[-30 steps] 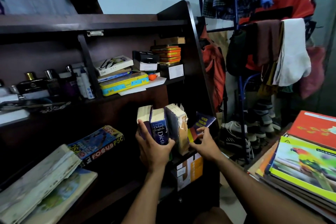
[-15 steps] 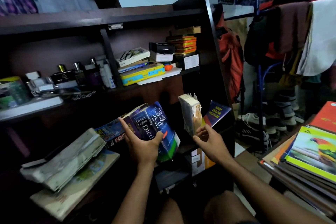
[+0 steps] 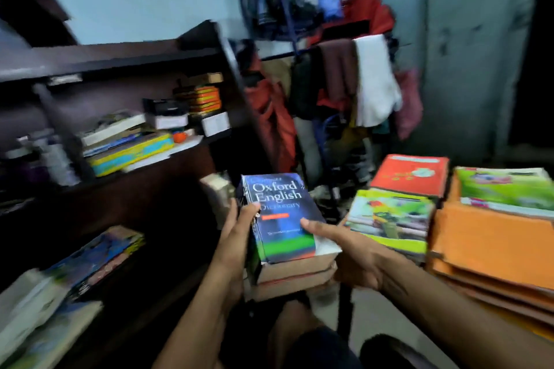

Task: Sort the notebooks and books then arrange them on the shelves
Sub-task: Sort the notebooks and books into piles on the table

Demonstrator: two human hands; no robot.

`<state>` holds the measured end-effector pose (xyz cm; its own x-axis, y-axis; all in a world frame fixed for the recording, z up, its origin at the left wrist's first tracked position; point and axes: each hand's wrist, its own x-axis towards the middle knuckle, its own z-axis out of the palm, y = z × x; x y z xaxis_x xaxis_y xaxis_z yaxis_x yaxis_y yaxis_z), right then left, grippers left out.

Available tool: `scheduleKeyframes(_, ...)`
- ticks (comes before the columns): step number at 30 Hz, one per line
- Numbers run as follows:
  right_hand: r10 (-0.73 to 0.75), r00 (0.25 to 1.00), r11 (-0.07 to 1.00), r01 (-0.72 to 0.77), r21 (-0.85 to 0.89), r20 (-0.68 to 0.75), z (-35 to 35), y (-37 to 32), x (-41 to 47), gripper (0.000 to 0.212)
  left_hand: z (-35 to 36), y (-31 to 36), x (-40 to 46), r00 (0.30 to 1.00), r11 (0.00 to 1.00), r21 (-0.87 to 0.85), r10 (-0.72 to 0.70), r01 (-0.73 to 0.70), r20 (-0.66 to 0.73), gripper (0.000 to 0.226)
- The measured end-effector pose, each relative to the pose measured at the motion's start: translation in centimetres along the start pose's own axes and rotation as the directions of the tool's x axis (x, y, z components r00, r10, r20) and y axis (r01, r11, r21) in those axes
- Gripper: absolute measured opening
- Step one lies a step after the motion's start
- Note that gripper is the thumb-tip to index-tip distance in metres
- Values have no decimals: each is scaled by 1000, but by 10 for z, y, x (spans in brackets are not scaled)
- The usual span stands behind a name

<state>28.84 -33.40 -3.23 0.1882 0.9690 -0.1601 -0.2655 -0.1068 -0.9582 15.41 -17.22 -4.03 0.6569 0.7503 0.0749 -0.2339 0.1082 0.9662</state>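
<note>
Both hands grip the dictionary (image 3: pixel 280 216) stack, left hand (image 3: pixel 236 237) at the spine, right hand (image 3: pixel 347 249) along the side, held off the shelf (image 3: pixel 180 156). The bottom book could slide out if that grip loosens.

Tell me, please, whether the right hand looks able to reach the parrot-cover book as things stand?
Probably not yet: the right hand is beside the parrot-cover book with nothing between, but it is holding the Oxford English Dictionary.

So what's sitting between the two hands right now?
In the head view, a stack of thick books topped by the blue Oxford English Dictionary lies between them. The left hand grips its spine side; the right hand holds the other side.
</note>
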Motion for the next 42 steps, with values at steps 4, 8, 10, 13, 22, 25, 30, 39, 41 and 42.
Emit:
scheduleKeyframes(4, -24, 982, 992, 47, 119, -186, -66, -21, -43, 38, 88, -17, 38, 977, 992, 41, -123, 118, 176, 89)
scheduleKeyframes(8, -115, 921, 965, 192, 177, -372, -117, -44, -68, 36, 169, -12, 60, 893, 993, -18, -99, 119, 440, 60)
scheduleKeyframes(10, -150, 867, 948, 262, 180, -475, -145, -59, -70, 34, 202, -19, 66, 910, 995, -44, -63, 88, 410, 48)
scheduleKeyframes(13, -169, 795, 949, 291, 122, -582, -193, -87, -58, 36, 228, -60, 87, 953, 927, 355, 4, -117, 303, 41)
scheduleKeyframes(22, -52, 544, 972, 218, 82, -837, -386, -63, 75, 81, 243, -123, 117, 836, -169, 832, 72, -528, 545, 39)
scheduleKeyframes(25, -83, 470, 979, 205, 18, -879, -422, -63, 96, 61, 240, -130, 116, 816, -170, 822, 126, -543, 565, 41)
scheduleKeyframes(30, -104, 402, 995, 52, -91, -910, -404, -84, 84, 35, 238, -134, 118, 826, -146, 840, 158, -522, 541, 38)
scheduleKeyframes(39, -190, 327, 980, 0, -201, -926, -402, -69, 69, 41, 241, -128, 110, 846, -129, 854, 123, -504, 519, 38)
scheduleKeyframes(41, -192, 330, 981, 53, -185, -924, -392, -70, 57, 30, 240, -128, 110, 848, -123, 855, 118, -503, 516, 38)
scheduleKeyframes(42, -194, 338, 981, 76, -178, -921, -388, -70, 52, 23, 240, -128, 109, 850, -122, 856, 115, -502, 515, 39)
